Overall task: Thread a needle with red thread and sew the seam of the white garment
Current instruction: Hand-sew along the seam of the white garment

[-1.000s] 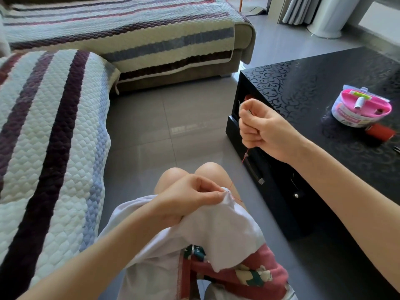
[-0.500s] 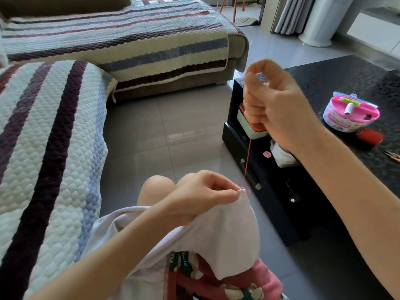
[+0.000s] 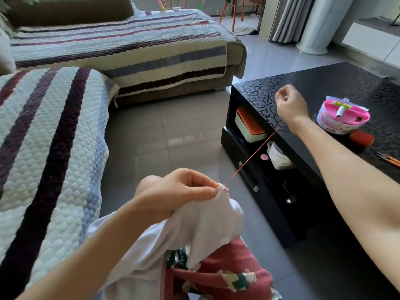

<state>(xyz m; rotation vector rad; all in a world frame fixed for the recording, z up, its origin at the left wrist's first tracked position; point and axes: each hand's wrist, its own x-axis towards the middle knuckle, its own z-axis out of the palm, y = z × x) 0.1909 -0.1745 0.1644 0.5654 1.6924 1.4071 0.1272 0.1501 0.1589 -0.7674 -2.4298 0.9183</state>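
Thread (image 3: 251, 156) slants taut up-right: left hand (image 3: 179, 191) pinches garment (image 3: 212, 224), right hand (image 3: 291, 103) grips thread.

Grey tiled floor (image 3: 177, 131), sofa (image 3: 121, 46) under striped quilted covers, glossy black coffee table (image 3: 324, 83), grey curtains (image 3: 287, 16)

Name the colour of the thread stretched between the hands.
Red: the thread shows best in the head view, against the black table.

2 hands (image 3: 184, 191) (image 3: 291, 105), 1 white garment (image 3: 212, 230), 1 red thread (image 3: 253, 154), 1 sewing kit (image 3: 342, 118), 1 spool (image 3: 362, 138)
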